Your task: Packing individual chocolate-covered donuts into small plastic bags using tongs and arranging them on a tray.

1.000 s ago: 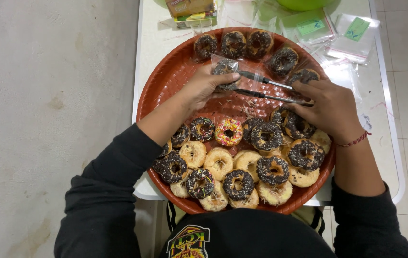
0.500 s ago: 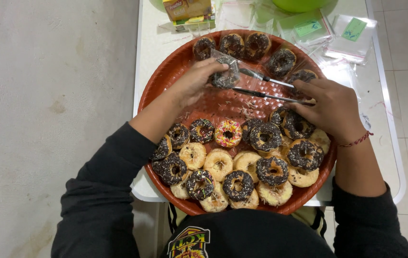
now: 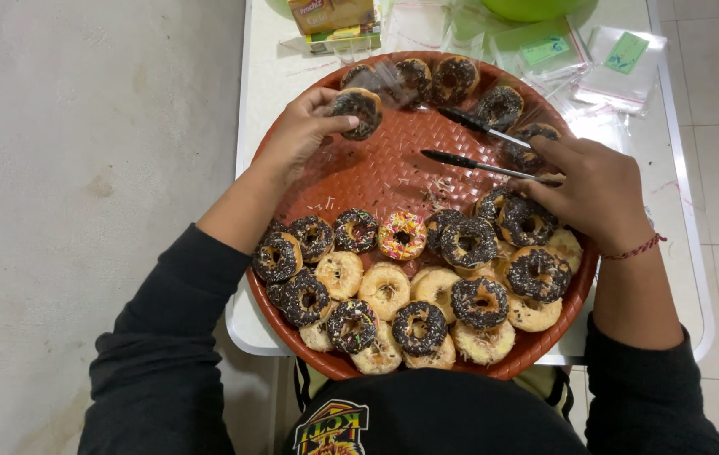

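A round red-brown tray (image 3: 376, 173) rests on a white table (image 3: 262, 80). My left hand (image 3: 300, 131) holds a bagged chocolate-sprinkled donut (image 3: 357, 112) at the tray's far left. My right hand (image 3: 591, 190) grips metal tongs with black tips (image 3: 477, 143), their arms spread apart and holding nothing, pointing left over the tray's bare middle. Several bagged dark donuts (image 3: 454, 77) line the far rim. Many unbagged donuts, chocolate-topped and plain, fill the near half, among them one with coloured sprinkles (image 3: 402, 235).
Clear plastic bags with green labels (image 3: 583, 55) lie at the table's far right. A small box (image 3: 332, 17) and a green bowl (image 3: 536, 7) stand at the far edge. Grey floor (image 3: 81, 168) lies to the left, tiled floor to the right.
My left hand has carried the bagged donut from the tongs' tips to the far left of the tray. The tongs have stayed over the tray's middle.
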